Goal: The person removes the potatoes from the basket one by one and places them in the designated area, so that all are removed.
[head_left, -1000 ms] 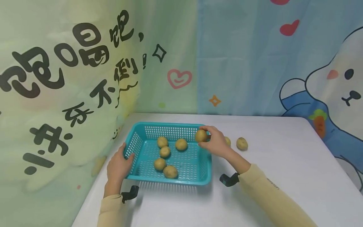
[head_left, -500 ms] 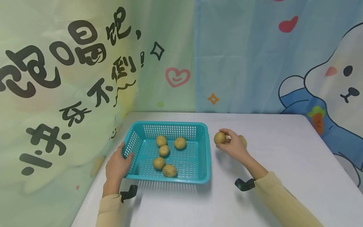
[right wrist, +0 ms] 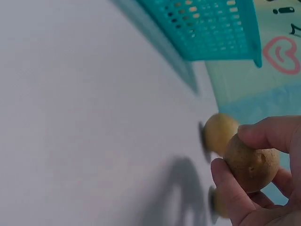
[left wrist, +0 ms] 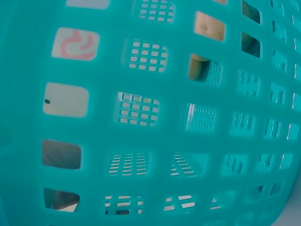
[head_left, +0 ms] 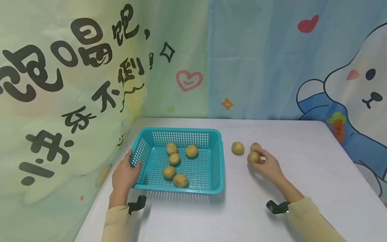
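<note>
R hand point(head_left: 268, 166) pinches 1 potato point(head_left: 253, 157) right of basket point(head_left: 181, 190) (2 loose potatoes point(head_left: 238, 148) nearby), L hand point(head_left: 124, 173) grips basket's left side; poss. risk: fingertip hold slips & potato rolls across tabletop point(head_left: 242, 215).

The left hand point(head_left: 124, 173) grips with its thumb point(head_left: 137, 167) apart from the fingers; its wrist point(head_left: 118, 199) and sleeved forearm point(head_left: 117, 224) run nearly straight back behind it. Well to its right, the right hand point(head_left: 269, 167) pinches between thumb and curled fingers point(right wrist: 229, 189), its sleeved forearm point(head_left: 312, 218) slanting back and rightward.
</note>
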A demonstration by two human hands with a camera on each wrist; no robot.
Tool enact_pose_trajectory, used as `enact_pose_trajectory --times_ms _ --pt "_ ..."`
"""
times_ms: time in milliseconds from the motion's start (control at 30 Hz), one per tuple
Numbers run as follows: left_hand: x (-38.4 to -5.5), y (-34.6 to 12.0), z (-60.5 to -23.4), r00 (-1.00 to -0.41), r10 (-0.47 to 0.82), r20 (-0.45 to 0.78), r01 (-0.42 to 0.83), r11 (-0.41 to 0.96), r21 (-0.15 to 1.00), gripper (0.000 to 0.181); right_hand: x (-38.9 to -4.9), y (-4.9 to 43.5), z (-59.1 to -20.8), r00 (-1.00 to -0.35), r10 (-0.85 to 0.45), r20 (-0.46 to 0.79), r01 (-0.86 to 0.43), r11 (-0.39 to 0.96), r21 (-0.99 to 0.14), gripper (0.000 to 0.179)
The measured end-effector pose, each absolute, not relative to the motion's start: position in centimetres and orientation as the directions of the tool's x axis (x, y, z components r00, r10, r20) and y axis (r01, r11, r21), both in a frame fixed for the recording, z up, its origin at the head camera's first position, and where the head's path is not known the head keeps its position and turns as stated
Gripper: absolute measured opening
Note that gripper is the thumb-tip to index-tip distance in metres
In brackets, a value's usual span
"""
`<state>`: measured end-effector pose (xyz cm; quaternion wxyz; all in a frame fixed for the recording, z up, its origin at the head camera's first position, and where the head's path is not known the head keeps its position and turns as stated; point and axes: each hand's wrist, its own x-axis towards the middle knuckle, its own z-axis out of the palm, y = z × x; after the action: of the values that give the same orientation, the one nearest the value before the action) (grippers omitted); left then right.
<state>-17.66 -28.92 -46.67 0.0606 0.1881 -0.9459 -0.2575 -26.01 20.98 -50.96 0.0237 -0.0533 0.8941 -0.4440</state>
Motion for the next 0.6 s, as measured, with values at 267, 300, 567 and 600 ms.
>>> enact_pose_trajectory --times_ms 267,300,567,600 --pt "-17.7 -28.8 -46.6 -0.92 -0.392 0.005 -0.335 0.791 0.511 0.068 -25.3 23.2 -52.5 -0.994 -0.083 -0.066 -0.005 0.662 -0.75 0.069" --pt "-17.7 -28.8 -46.6 -0.92 -0.393 0.004 -0.336 0.792 0.51 0.068 -25.3 23.5 -52.5 -0.995 -0.079 -0.064 -0.004 0.662 -0.749 0.069" --pt "-17.6 -28.8 -46.5 -0.919 -0.395 -0.009 -0.343 0.786 0.513 0.068 -25.9 25.5 -53.1 -1.0 -0.025 0.0 -0.017 0.686 -0.727 0.066" --pt "-17.6 -28.9 -46.5 -0.918 -0.395 -0.009 -0.344 0.786 0.513 0.068 -26.1 25.6 -53.2 -1.0 -0.014 0.011 -0.018 0.692 -0.722 0.066"
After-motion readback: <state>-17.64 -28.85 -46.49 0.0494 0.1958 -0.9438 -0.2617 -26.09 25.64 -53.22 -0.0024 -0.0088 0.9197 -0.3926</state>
